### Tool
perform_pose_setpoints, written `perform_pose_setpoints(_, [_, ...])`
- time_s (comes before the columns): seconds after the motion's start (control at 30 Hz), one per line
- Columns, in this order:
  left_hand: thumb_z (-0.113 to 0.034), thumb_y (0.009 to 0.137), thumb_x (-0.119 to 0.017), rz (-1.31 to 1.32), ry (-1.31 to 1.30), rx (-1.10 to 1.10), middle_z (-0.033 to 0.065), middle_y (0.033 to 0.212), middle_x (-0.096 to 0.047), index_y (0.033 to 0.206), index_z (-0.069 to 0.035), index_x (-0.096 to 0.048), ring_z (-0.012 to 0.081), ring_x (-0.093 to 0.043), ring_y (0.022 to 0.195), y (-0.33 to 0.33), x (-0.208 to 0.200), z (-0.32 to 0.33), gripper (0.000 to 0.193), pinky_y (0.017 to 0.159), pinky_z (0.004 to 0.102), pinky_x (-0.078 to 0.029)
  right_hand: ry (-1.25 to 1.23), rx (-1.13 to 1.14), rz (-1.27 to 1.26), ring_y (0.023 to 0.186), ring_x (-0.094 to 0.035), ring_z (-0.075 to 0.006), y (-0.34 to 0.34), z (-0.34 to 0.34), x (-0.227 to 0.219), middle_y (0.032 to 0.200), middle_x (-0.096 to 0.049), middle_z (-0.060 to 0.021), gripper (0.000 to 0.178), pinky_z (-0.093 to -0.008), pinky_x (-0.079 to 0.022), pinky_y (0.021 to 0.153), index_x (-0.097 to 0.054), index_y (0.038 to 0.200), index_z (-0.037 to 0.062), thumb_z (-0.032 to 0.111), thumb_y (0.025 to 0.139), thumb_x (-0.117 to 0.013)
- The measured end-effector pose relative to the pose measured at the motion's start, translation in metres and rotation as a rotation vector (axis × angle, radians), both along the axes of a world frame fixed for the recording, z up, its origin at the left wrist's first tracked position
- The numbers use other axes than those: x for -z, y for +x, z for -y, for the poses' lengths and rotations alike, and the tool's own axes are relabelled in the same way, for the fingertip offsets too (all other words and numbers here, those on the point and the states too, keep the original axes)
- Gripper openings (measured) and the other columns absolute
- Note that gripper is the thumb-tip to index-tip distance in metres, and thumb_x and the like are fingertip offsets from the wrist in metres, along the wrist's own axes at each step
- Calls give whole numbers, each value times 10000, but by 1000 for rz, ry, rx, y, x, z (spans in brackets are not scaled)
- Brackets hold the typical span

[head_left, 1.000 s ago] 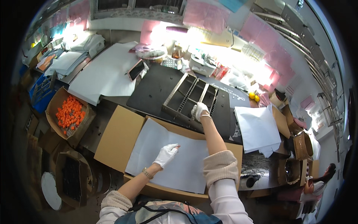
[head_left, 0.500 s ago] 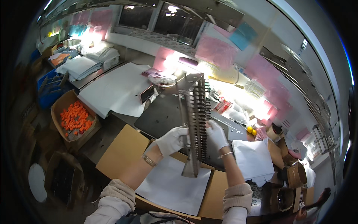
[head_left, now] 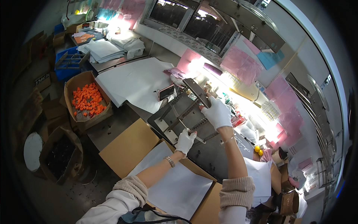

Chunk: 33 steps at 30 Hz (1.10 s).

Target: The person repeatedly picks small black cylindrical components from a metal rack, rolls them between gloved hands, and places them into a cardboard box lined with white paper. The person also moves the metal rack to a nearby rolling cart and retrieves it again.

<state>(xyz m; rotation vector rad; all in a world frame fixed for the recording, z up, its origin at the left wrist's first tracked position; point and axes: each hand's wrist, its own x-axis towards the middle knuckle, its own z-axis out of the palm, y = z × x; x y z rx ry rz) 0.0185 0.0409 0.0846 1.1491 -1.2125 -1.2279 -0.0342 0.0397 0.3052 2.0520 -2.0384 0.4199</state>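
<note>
Between my hands is a metal rack (head_left: 196, 91), tilted above the dark mat (head_left: 203, 155). It has flat end plates and long bars lined with small dark pieces. My right hand (head_left: 217, 112), in a white glove, is closed on the edge of its upper plate. Lower and to the left, my gloved left hand (head_left: 185, 142) is closed around a thin bar near the other end of the rack. An open cardboard box (head_left: 128, 149) lies in front of me, with a white sheet (head_left: 169, 179) inside. The fingertips of both hands are partly hidden.
A carton (head_left: 74, 123) of orange pieces stands at the left, above another carton (head_left: 74, 145) of dark pieces. White sheets (head_left: 130, 82) and a phone (head_left: 166, 92) lie beyond the box. More white paper (head_left: 257, 179) is at the right, near yellow balls (head_left: 258, 150).
The rack has turned from upright to a slanted, lower pose over the mat. My right hand has moved up to its top plate; my left hand has shifted along the frame. The view has turned.
</note>
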Motion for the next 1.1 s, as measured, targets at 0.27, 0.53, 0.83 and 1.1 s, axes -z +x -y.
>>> perform_pose_setpoints(0.27, [-273,967,-634,-117,48,354,5,748,-607,983,1,-605,55,-511,639,5,0,35,276,569,258,-419,151,-34,110,1000,-684,-312,-27,63,0,1107,-709,-165,658,-403,-510,884,-624,1287,72,438,750,-728])
perform_pose_setpoints(0.53, [-174,697,-637,475,-767,-419,88,729,-633,817,-64,-690,300,-589,746,82,-70,16,172,720,456,-438,-18,-109,1488,807,-623,-180,-90,-10,13,1027,-624,-56,669,-296,-525,796,-487,1350,3,559,979,-512])
perform_pose_setpoints(0.83, [-76,595,-680,891,-888,-606,19,706,-559,648,-124,-593,230,-526,692,370,-41,-103,113,723,398,-384,47,-393,1777,516,-430,-59,156,44,147,630,-440,20,314,-227,-349,443,-508,866,142,398,1043,-463])
perform_pose_setpoints(1.1, [-91,627,-633,1292,-367,-693,77,645,-580,604,-95,-624,286,-549,725,580,1,-193,26,716,416,-394,241,-417,1450,778,-624,-161,334,94,218,878,-609,-60,169,-272,-517,591,-591,991,8,175,993,-562])
